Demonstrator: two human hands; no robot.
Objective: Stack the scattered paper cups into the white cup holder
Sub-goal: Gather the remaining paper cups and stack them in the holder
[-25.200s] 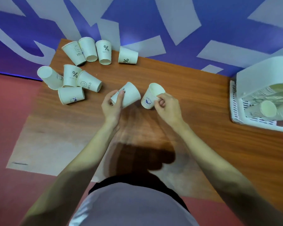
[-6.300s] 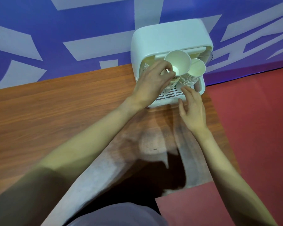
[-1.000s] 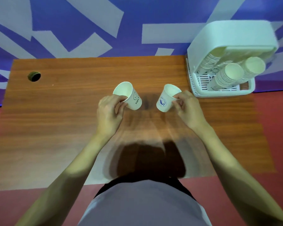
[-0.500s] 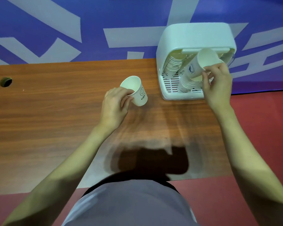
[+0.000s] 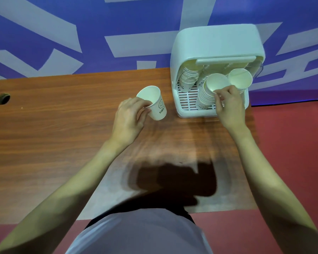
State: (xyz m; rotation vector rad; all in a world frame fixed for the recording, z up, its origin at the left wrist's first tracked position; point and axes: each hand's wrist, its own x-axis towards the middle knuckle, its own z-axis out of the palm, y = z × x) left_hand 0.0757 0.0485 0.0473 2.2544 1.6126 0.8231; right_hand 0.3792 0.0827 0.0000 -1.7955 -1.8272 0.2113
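The left hand (image 5: 129, 120) covers the near wall of the paper cup (image 5: 153, 102), cutting its print to "HEL". The right hand (image 5: 229, 105) hides the cup holder (image 5: 215, 41) tray's front right corner. Stack prints are illegible

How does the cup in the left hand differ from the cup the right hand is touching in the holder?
The HELLO cup is single and held clear of the white cup holder by the left hand; the top cup of the middle stack is nested on other cups inside it, pinched at the rim by the right hand. The HELLO cup's print shows; the stacked cup's wall is mostly hidden. Both are white paper cups, mouths up and tilted.
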